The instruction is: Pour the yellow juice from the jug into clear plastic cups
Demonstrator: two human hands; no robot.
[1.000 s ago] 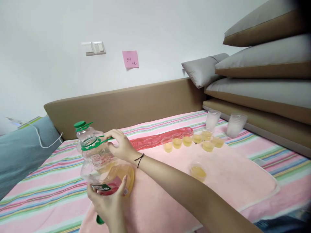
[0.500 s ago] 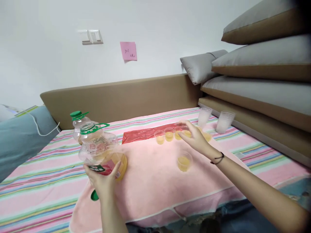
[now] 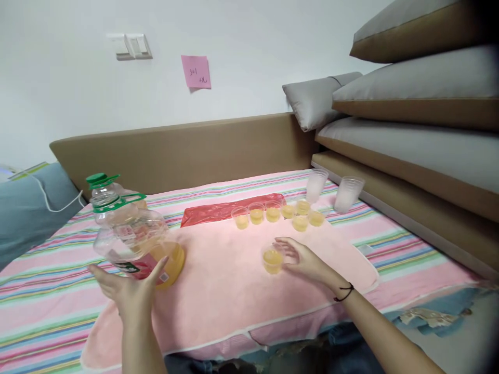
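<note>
A large clear plastic bottle (image 3: 128, 241) of yellow juice, uncapped and with a green handle ring, stands on the left of the pink mat (image 3: 218, 291). My left hand (image 3: 130, 291) is at its near side, fingers and thumb spread apart. A small clear plastic cup (image 3: 272, 261) with yellow juice in it stands mid-mat. My right hand (image 3: 306, 259) is at this cup's right side, its fingers parted and slightly curved near the rim. Further back, several similar juice cups (image 3: 273, 212) stand in a group.
Behind the open bottle is another bottle with a green cap (image 3: 97, 179). A red plastic bag (image 3: 210, 212) lies behind the cups. Two stacks of clear cups (image 3: 316, 186) (image 3: 348, 195) stand at the back right. Grey-brown cushions (image 3: 409, 114) are piled on the right.
My right hand has come back from the rear cups to the single cup. My left hand's fingers have spread from around the bottle. The view has shifted slightly right.
</note>
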